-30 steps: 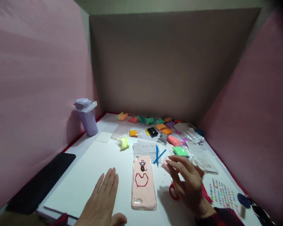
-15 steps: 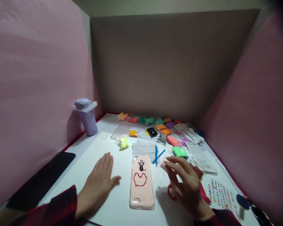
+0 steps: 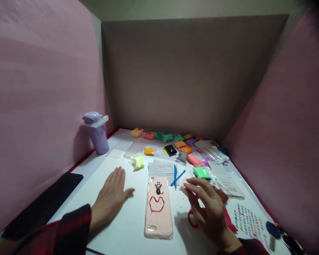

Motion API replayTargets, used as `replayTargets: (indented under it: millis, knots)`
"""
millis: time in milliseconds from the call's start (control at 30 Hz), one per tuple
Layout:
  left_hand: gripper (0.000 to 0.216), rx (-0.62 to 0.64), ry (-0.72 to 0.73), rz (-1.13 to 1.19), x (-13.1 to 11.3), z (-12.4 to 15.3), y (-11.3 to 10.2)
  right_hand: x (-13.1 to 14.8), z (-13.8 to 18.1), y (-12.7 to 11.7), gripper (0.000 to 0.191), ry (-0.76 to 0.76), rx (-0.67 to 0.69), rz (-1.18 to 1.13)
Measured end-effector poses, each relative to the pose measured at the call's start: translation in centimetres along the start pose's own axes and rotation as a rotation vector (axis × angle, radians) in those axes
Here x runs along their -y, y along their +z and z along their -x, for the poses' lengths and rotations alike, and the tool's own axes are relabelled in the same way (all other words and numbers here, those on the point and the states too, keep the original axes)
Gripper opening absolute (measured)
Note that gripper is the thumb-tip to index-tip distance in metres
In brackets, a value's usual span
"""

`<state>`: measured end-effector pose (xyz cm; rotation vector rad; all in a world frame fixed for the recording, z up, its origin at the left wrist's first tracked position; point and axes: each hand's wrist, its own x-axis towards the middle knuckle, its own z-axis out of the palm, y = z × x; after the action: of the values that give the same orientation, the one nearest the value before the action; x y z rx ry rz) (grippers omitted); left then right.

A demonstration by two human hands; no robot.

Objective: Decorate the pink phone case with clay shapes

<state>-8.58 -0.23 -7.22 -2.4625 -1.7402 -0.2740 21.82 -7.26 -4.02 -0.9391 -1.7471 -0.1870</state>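
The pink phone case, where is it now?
Low in the head view's middle, the phone case lies between the left hand and right hand, just below the lined paper.

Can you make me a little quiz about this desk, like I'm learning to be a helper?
1. True or false: the pale pink rectangular phone case lies between the person's left hand and right hand.
2. How do the two slim blue tools lie? A) far apart B) crossed like an X C) inside a cup
3. What colour is the tall, cylindrical bottle by the left pink wall?

Key: 1. True. 2. B. 3. Purple.
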Motion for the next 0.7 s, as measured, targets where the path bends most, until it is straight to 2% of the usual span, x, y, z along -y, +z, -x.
replayTargets:
  millis: [67,133,200,300,400,467,567,700]
  knots:
    - [0.076,0.034,0.09,0.004,-1.1,2.5,0.0,0.0,0.0,0.0,0.03,-0.002,0.015,-0.011]
    - [0.076,0.061,0.136,0.0,-1.6,3.6,-0.1,0.1,0.1,0.0,0.031,-0.012,0.024,-0.021]
    - [0.074,0.064,0.084,0.01,-1.4,2.5,-0.2,0.2,0.1,0.0,0.031,-0.015,0.025,-0.024]
    - [0.068,0.002,-0.028,0.031,0.2,-1.4,-0.5,0.2,0.1,0.0,0.031,0.0,0.022,-0.018]
    - [0.047,-0.055,-0.051,0.068,2.2,-4.4,-1.7,0.2,0.1,0.0,0.03,0.011,0.015,-0.019]
    - [0.039,-0.078,-0.059,0.107,3.1,-5.0,-2.9,0.1,0.1,0.1,0.03,0.005,0.015,-0.028]
    - [0.052,-0.105,-0.096,0.152,3.5,-4.8,-4.3,0.1,0.0,0.1,0.032,-0.008,0.015,-0.04]
    - [0.054,-0.089,-0.104,0.145,1.8,-4.3,-3.5,0.1,0.1,0.1,0.033,-0.007,0.025,-0.041]
